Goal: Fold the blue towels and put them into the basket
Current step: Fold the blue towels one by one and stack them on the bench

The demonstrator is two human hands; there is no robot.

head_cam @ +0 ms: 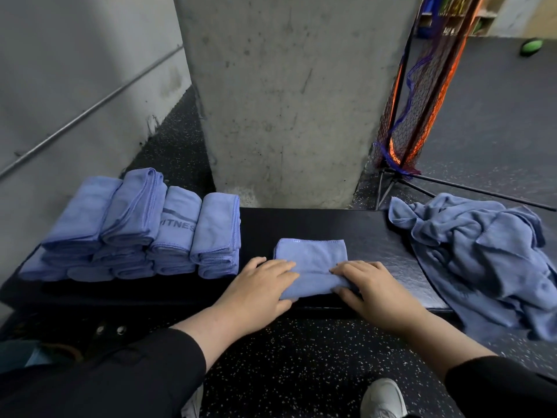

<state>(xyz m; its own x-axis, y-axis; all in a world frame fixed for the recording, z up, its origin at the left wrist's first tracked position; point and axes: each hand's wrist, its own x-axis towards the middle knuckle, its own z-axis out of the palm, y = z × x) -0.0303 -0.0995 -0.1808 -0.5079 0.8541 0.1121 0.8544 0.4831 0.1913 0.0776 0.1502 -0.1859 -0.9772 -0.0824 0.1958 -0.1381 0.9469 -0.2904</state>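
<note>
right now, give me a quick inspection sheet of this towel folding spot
surface: dark bench, towels at both ends and the middle
job's things: half-folded towel at the centre; folded towel stack at the left; unfolded towel heap at the right, hanging over the edge; no basket in view
clutter: nothing seen
fingers: left hand and right hand curl round the towel's near fold
cables: nothing seen
surroundings: concrete pillar behind; net frame at the right; white shoe on the speckled floor
</note>
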